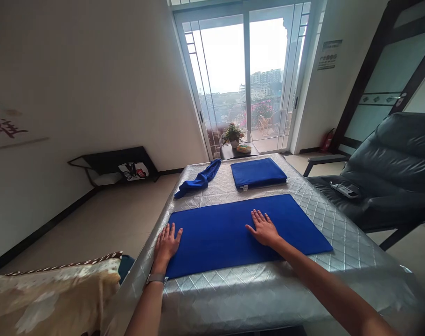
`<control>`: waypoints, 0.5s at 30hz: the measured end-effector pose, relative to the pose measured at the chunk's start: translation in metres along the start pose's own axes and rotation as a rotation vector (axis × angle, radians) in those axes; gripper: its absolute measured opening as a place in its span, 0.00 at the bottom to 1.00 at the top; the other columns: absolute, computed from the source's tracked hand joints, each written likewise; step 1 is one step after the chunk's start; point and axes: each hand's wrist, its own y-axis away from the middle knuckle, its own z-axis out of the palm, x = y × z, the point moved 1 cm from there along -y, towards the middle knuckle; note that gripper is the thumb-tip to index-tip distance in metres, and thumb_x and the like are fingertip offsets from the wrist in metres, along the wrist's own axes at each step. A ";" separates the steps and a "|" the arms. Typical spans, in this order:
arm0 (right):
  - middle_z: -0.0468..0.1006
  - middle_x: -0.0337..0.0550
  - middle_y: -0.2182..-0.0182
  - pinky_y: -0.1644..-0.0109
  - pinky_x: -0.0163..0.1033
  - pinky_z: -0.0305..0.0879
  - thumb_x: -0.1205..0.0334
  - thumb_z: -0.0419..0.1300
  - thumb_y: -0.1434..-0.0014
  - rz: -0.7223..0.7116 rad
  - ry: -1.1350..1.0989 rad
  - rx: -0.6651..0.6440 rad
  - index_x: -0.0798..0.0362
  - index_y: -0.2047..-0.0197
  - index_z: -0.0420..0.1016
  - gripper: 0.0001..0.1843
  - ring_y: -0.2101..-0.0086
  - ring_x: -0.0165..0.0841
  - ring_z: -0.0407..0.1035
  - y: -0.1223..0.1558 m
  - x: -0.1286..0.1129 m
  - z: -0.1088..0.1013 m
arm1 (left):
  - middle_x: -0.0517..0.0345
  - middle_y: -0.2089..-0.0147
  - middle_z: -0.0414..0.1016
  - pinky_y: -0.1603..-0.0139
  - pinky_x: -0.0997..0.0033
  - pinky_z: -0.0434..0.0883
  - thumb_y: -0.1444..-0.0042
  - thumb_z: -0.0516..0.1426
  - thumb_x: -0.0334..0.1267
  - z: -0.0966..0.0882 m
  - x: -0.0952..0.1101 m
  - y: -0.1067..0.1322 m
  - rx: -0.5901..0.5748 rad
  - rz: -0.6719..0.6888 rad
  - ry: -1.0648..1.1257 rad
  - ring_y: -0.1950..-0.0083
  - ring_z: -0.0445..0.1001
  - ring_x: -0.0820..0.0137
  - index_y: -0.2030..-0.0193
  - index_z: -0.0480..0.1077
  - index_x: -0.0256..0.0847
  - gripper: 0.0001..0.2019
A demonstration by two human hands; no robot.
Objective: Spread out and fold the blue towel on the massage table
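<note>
**Both Hands Flat on a Spread Towel**

The blue towel lies flat on the silver quilted cover, near the front edge, with its long axis running left to right. The left hand is open and palm down, fingers on the towel's left edge and heel on the cover. The right hand is open and palm down on the towel's middle. Neither hand grasps anything. Beyond lie a folded towel and, to its left, a bunched towel
</note>
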 end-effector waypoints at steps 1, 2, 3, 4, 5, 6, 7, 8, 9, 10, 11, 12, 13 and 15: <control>0.42 0.47 0.24 0.24 0.52 0.29 0.32 0.30 0.32 0.035 0.020 0.002 0.55 0.22 0.43 0.47 0.26 0.39 0.35 0.003 0.017 -0.002 | 0.39 0.24 0.57 0.24 0.48 0.52 0.32 0.36 0.61 0.000 0.000 0.000 -0.005 -0.003 0.000 0.23 0.53 0.54 0.26 0.57 0.32 0.40; 0.41 0.46 0.24 0.23 0.52 0.29 0.33 0.31 0.31 0.075 0.041 0.003 0.56 0.22 0.43 0.47 0.26 0.39 0.35 0.006 0.036 -0.005 | 0.39 0.24 0.56 0.24 0.49 0.52 0.31 0.36 0.61 0.000 0.000 0.000 -0.008 -0.008 0.001 0.23 0.52 0.55 0.26 0.57 0.32 0.40; 0.41 0.46 0.24 0.23 0.51 0.30 0.34 0.31 0.31 0.119 0.063 0.003 0.57 0.22 0.43 0.46 0.26 0.39 0.35 0.010 0.056 -0.009 | 0.39 0.24 0.56 0.24 0.50 0.52 0.31 0.36 0.61 0.000 0.000 0.000 -0.010 -0.014 0.003 0.22 0.52 0.55 0.26 0.56 0.32 0.40; 0.40 0.46 0.23 0.23 0.51 0.31 0.35 0.32 0.30 0.166 0.085 0.004 0.58 0.22 0.42 0.45 0.26 0.39 0.35 0.013 0.076 -0.013 | 0.39 0.24 0.55 0.24 0.50 0.51 0.31 0.37 0.60 0.000 -0.001 0.000 -0.013 -0.021 0.005 0.22 0.51 0.55 0.26 0.56 0.32 0.39; 0.40 0.46 0.23 0.23 0.51 0.31 0.36 0.33 0.30 0.213 0.106 0.007 0.59 0.22 0.42 0.45 0.26 0.38 0.35 0.017 0.095 -0.017 | 0.39 0.24 0.55 0.24 0.51 0.51 0.31 0.37 0.60 0.000 -0.001 -0.001 -0.016 -0.026 0.005 0.22 0.51 0.56 0.26 0.56 0.31 0.39; 0.40 0.47 0.23 0.23 0.51 0.32 0.38 0.33 0.30 0.259 0.122 0.013 0.60 0.22 0.41 0.44 0.26 0.38 0.35 0.020 0.114 -0.020 | 0.39 0.23 0.54 0.24 0.51 0.51 0.31 0.38 0.59 0.000 -0.001 -0.001 -0.022 -0.030 0.003 0.22 0.51 0.56 0.26 0.56 0.31 0.39; 0.40 0.47 0.23 0.23 0.50 0.33 0.39 0.33 0.30 0.302 0.133 0.019 0.61 0.22 0.41 0.44 0.26 0.38 0.35 0.024 0.130 -0.023 | 0.39 0.23 0.54 0.24 0.51 0.50 0.31 0.38 0.59 0.000 -0.001 -0.001 -0.029 -0.030 -0.002 0.22 0.51 0.56 0.26 0.56 0.31 0.38; 0.40 0.48 0.23 0.24 0.50 0.33 0.40 0.34 0.29 0.336 0.139 0.028 0.62 0.22 0.41 0.44 0.26 0.38 0.36 0.027 0.144 -0.026 | 0.38 0.23 0.53 0.23 0.51 0.50 0.31 0.38 0.59 0.000 -0.001 -0.001 -0.038 -0.028 -0.008 0.22 0.51 0.56 0.25 0.55 0.31 0.38; 0.41 0.48 0.23 0.24 0.50 0.34 0.41 0.34 0.29 0.363 0.142 0.038 0.62 0.22 0.41 0.43 0.26 0.38 0.36 0.029 0.154 -0.027 | 0.38 0.23 0.53 0.23 0.51 0.50 0.31 0.37 0.58 0.000 -0.001 -0.002 -0.047 -0.023 -0.014 0.22 0.51 0.55 0.25 0.55 0.30 0.38; 0.41 0.49 0.23 0.24 0.50 0.35 0.41 0.34 0.29 0.380 0.143 0.047 0.63 0.22 0.41 0.43 0.26 0.39 0.36 0.031 0.162 -0.028 | 0.37 0.23 0.52 0.23 0.51 0.50 0.30 0.37 0.58 -0.001 0.000 -0.002 -0.055 -0.018 -0.019 0.22 0.51 0.55 0.25 0.55 0.29 0.39; 0.41 0.50 0.23 0.24 0.49 0.35 0.42 0.34 0.29 0.388 0.143 0.055 0.63 0.22 0.41 0.43 0.26 0.39 0.36 0.032 0.166 -0.029 | 0.36 0.23 0.52 0.23 0.50 0.50 0.30 0.37 0.58 -0.002 0.001 -0.001 -0.063 -0.017 -0.022 0.22 0.51 0.54 0.26 0.55 0.28 0.39; 0.42 0.50 0.23 0.24 0.49 0.35 0.42 0.35 0.29 0.391 0.144 0.063 0.63 0.22 0.42 0.43 0.26 0.39 0.37 0.033 0.168 -0.029 | 0.35 0.23 0.52 0.23 0.50 0.49 0.30 0.37 0.58 -0.003 0.002 -0.001 -0.068 -0.018 -0.023 0.22 0.51 0.54 0.26 0.55 0.28 0.39; 0.42 0.50 0.24 0.24 0.48 0.35 0.42 0.35 0.30 0.389 0.146 0.069 0.63 0.22 0.43 0.43 0.26 0.39 0.38 0.033 0.168 -0.029 | 0.35 0.23 0.52 0.23 0.50 0.50 0.30 0.37 0.58 -0.004 0.003 -0.001 -0.069 -0.022 -0.024 0.22 0.51 0.53 0.26 0.55 0.27 0.39; 0.43 0.50 0.24 0.24 0.47 0.35 0.43 0.35 0.29 0.392 0.149 0.076 0.63 0.22 0.43 0.42 0.26 0.39 0.38 0.033 0.165 -0.029 | 0.35 0.23 0.52 0.24 0.49 0.51 0.30 0.38 0.56 -0.008 0.006 0.001 -0.046 -0.031 -0.027 0.22 0.52 0.53 0.26 0.55 0.27 0.38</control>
